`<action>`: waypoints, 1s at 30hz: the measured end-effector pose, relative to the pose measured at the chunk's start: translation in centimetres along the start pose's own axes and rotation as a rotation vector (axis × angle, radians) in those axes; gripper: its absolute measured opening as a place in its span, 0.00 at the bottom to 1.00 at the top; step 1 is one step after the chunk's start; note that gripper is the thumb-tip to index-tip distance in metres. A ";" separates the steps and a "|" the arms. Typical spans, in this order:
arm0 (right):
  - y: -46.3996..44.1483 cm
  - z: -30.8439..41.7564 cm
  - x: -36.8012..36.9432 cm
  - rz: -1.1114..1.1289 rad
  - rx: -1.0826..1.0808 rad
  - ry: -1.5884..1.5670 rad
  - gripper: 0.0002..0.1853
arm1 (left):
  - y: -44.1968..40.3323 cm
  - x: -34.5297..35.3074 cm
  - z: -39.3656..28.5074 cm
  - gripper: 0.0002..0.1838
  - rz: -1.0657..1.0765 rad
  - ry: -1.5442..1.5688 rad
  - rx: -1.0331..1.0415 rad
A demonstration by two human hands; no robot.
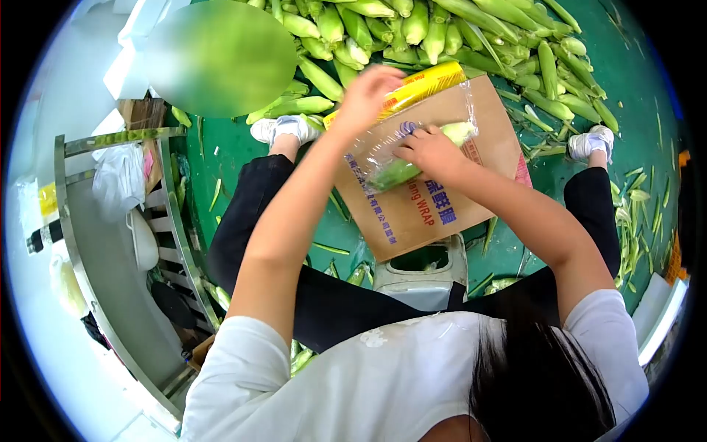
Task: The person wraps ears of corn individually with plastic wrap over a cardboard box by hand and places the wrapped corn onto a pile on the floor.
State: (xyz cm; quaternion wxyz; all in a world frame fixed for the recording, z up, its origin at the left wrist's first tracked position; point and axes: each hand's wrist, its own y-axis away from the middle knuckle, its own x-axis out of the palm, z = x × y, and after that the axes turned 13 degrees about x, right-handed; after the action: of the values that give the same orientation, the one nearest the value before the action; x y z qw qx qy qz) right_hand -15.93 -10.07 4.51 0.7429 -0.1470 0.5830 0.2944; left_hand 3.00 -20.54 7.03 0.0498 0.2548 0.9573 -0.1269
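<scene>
An ear of corn [398,174], pale at the tip and still in green husk, lies slanted on clear cling film [379,147] over a flat cardboard box [398,228] with printed lettering. My right hand [433,151] rests over the middle of the corn, its fingers curled round it. Behind the corn, at the cardboard's far edge, lies a yellow cling film roll [427,82]. My left hand [367,96] is at the roll's left part, smeared by motion; its grip does not show clearly.
A large pile of corn ears [442,29] covers the floor ahead. A grey plastic stool [420,276] stands under the cardboard's near edge. At left is a slatted metal-framed rack [173,236] with a white plastic bag [118,177]. Husk scraps [637,214] litter the green floor at right.
</scene>
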 end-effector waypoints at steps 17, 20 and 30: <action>16.6 3.5 -5.8 1.363 -0.015 -1.013 0.42 | 8.0 16.0 1.7 0.30 0.495 -1.051 0.311; 23.8 0.0 -7.2 1.175 0.239 -1.897 0.47 | 13.1 19.3 -1.4 0.35 0.597 -1.061 0.242; 33.0 7.9 -10.4 -1.022 0.662 -2.204 0.40 | 17.4 31.6 -24.5 0.20 0.349 0.441 -0.735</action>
State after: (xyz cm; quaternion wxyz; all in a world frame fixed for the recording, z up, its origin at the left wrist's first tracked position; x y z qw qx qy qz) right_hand -31.38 17.46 20.70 0.8640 0.1608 -0.4231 -0.2204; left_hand -16.42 15.67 21.76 -0.0473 0.3982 0.8694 0.2886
